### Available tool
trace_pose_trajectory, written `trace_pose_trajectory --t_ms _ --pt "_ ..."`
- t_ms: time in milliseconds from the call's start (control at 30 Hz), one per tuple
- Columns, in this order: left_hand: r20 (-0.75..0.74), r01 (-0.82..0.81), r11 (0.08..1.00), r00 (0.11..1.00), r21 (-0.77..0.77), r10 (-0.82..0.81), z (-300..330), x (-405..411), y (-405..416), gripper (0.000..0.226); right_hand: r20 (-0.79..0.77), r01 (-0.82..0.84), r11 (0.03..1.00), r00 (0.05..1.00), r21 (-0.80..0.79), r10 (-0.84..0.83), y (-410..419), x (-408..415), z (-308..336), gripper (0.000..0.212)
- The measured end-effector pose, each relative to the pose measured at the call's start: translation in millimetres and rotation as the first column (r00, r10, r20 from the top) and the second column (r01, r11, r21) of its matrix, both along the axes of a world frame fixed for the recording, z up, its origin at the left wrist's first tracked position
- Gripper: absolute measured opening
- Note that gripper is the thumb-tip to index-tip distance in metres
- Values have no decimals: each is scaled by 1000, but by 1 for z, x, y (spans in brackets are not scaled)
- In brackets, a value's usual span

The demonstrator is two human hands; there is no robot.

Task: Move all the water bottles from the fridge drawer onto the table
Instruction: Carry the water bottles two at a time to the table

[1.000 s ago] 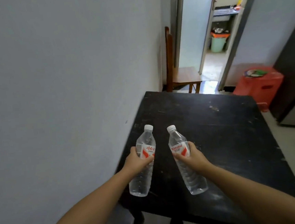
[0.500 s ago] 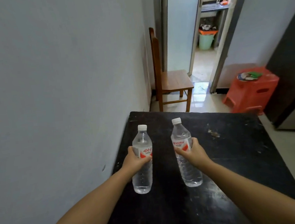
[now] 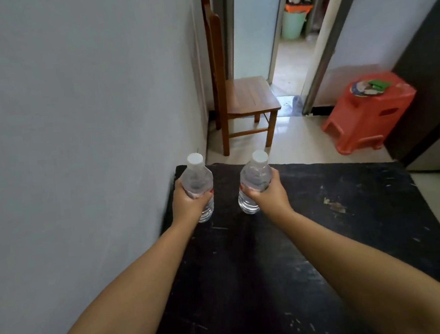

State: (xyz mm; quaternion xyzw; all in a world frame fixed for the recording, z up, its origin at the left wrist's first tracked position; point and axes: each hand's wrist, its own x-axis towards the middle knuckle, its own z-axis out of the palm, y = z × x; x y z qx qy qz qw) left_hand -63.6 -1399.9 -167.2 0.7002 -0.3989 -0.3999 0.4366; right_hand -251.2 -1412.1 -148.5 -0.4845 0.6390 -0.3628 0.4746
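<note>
Both forearms entered from the bottom edge, cut off above the elbow. I saw the left hand [image 3: 188, 201] wrapped round the middle of the left bottle [image 3: 198, 187], and the right hand [image 3: 267, 193] wrapped round the middle of the right bottle [image 3: 255, 182]. Both bottles stood upright, white caps up, side by side but apart, over the far left part of the table [image 3: 327, 250]. I could not tell whether their bases touched the tabletop. The fingers covered most of each label; only a sliver of red showed on the left one.

Tabletop: black, scuffed, with pale scratches and a chipped patch right of the hands. Its left edge ran along a plain grey wall [image 3: 77, 126]; its near edge lay out of view.

Beyond the table, a wooden chair [image 3: 244, 98] stood against the wall on a pale glossy floor. To the right, a red plastic stool [image 3: 368, 116] carried some small items, too blurred to identify. Through an open doorway, a green bin [image 3: 293, 24] showed, its surroundings indistinct.
</note>
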Motion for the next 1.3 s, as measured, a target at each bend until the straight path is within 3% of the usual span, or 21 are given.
trace_pose_trajectory --t_ms 233,400,567,700,800,1033,1300 --pt "-15 3 999 1000 -51 -4 -10 3 1 76 -65 -28 997 998 -65 24 -3 1 -7 78" --pt "32 11 999 999 42 -13 -8 8 11 84 -42 -41 994 998 97 46 4 -9 -12 86" --pt "100 9 989 995 151 -24 4 12 47 80 -202 -64 981 974 183 102 39 -27 -7 82" --pt "164 10 987 986 160 -37 18 12 90 66 -347 -165 971 912 173 217 66 -29 0 49" --pt "229 55 986 969 160 -92 27 16 128 63 -407 -285 946 854 151 323 88 -16 10 39" --pt "327 115 960 924 257 -198 43 29 213 54 -528 -552 829 679 94 511 143 15 34 28" --pt "395 -18 984 917 175 -54 79 27 367 54 -598 -713 700 553 21 581 261 42 59 24"
